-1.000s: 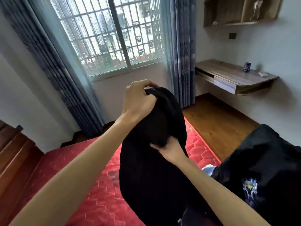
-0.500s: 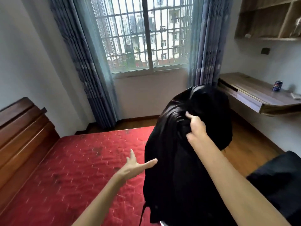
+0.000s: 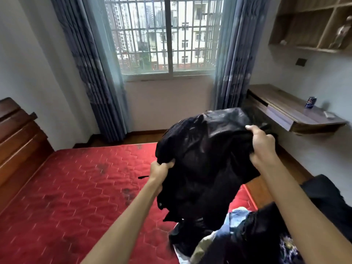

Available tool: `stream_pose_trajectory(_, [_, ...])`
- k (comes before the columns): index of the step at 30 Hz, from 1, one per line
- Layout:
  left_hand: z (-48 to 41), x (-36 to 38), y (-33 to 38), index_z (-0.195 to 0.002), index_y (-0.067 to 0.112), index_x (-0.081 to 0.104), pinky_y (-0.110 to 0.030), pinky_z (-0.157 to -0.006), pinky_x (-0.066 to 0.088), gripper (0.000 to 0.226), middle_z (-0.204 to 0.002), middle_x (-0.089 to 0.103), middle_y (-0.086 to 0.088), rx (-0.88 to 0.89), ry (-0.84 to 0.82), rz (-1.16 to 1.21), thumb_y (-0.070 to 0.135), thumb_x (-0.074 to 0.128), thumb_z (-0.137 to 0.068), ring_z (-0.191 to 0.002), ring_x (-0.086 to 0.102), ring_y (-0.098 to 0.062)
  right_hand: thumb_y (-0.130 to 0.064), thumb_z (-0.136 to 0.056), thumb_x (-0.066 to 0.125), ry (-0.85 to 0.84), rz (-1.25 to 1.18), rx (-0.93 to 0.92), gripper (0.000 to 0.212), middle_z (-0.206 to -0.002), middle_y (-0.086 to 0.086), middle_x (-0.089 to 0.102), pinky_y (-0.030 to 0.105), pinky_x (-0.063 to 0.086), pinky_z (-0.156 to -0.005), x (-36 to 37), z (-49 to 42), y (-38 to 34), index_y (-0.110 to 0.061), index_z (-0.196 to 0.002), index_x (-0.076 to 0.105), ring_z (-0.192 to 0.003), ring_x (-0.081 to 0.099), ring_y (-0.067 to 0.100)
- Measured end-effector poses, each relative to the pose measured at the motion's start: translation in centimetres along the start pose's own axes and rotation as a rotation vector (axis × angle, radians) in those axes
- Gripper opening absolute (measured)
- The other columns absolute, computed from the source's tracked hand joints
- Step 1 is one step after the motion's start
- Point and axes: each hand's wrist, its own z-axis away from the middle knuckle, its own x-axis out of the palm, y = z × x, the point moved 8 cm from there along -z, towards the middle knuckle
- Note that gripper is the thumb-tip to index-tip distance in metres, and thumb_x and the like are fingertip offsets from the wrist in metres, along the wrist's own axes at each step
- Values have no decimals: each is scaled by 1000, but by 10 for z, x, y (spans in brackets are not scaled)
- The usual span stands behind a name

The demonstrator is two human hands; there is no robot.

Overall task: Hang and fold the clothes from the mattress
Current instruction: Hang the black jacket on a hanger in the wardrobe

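A crumpled black garment [image 3: 205, 155] hangs in the air above the red quilted mattress [image 3: 76, 187]. My left hand [image 3: 160, 169] grips its lower left edge with curled fingers. My right hand [image 3: 262, 144] clutches its upper right edge, fingers wrapped over the cloth. The garment's lower part trails down onto a pile of clothes [image 3: 238, 235] at the mattress's near right corner, with dark, blue and pale pieces mixed together.
A wooden headboard [image 3: 17, 141] lines the left. A barred window [image 3: 165, 35] with blue curtains faces me. A wall desk [image 3: 293, 113] at right carries a blue can [image 3: 310, 102]; shelves [image 3: 312, 23] hang above it. Wooden floor lies between mattress and desk.
My left hand, open and free half a second ago, now grips the garment's lower left edge. My right hand shifted to its right edge, and the garment is lower and spread wider.
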Motion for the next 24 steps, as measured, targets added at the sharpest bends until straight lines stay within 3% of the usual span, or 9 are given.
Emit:
stream_pose_trajectory(4, [-9,8,81,-79,12,71,-38,-78,54,15,-82,71,-7,284,-39,-153,-2,69,-80,-77,65,-21,-19,-81,74,-344,968,-65,13,-83,12,70,27,47,-65,10,11,41,-10,-76,65,-68,62,17])
stream_pose_trajectory(6, [-8,16,115,-81,7,72,-33,-73,52,5,-80,71,-4,399,-86,-260,2,72,-80,-74,66,-16,-27,-79,78,-491,1360,-176,42,-109,9,66,23,49,-84,29,28,57,-6,-111,63,-98,64,17])
stream_pose_trajectory(8, [-2,26,139,-83,10,73,-29,-72,55,7,-81,74,1,494,-148,-384,12,77,-77,-77,70,-13,-35,-69,87,-532,1316,-431,109,-155,14,29,38,34,-115,59,54,50,-12,-153,21,-142,34,26])
stream_pose_trajectory(10, [16,45,152,-79,19,74,-24,-71,55,13,-78,74,7,621,-256,-576,18,83,-70,-75,70,-6,-42,-60,91,-618,1161,-774,139,-164,8,2,45,14,-122,96,85,30,-22,-156,-7,-151,7,25])
stream_pose_trajectory(11, [29,57,154,-76,20,73,-22,-68,54,16,-75,73,8,689,-316,-662,19,85,-66,-71,69,-4,-43,-57,92,-661,1119,-908,142,-164,8,7,44,13,-123,111,98,22,-20,-156,-7,-150,9,24])
stream_pose_trajectory(13, [50,72,157,-74,16,71,-26,-64,53,20,-71,72,3,790,-366,-744,17,84,-60,-67,68,-7,-37,-56,94,-709,991,-938,133,-153,5,38,37,30,-117,129,103,16,-22,-157,9,-140,36,18])
stream_pose_trajectory(16, [59,62,155,-83,13,71,-35,-68,56,23,-77,72,-3,805,-382,-676,20,83,-63,-72,69,-13,-35,-64,90,-654,902,-902,85,-116,-3,69,33,54,-92,135,97,10,-26,-137,48,-104,66,14])
stream_pose_trajectory(20, [39,-18,121,-118,24,64,-26,-89,54,39,-109,70,5,660,-159,-360,34,73,-82,-100,67,-8,-38,-68,87,-582,997,-1000,52,-94,-6,72,32,55,-77,126,92,8,-21,-111,64,-87,68,15])
stream_pose_trajectory(24, [34,-67,37,-106,18,63,-28,-88,56,20,-100,67,8,537,159,-438,7,65,-89,-97,66,-11,-29,-73,84,-444,886,-1001,34,-85,-6,69,41,56,-73,108,79,0,-22,-96,60,-81,67,16])
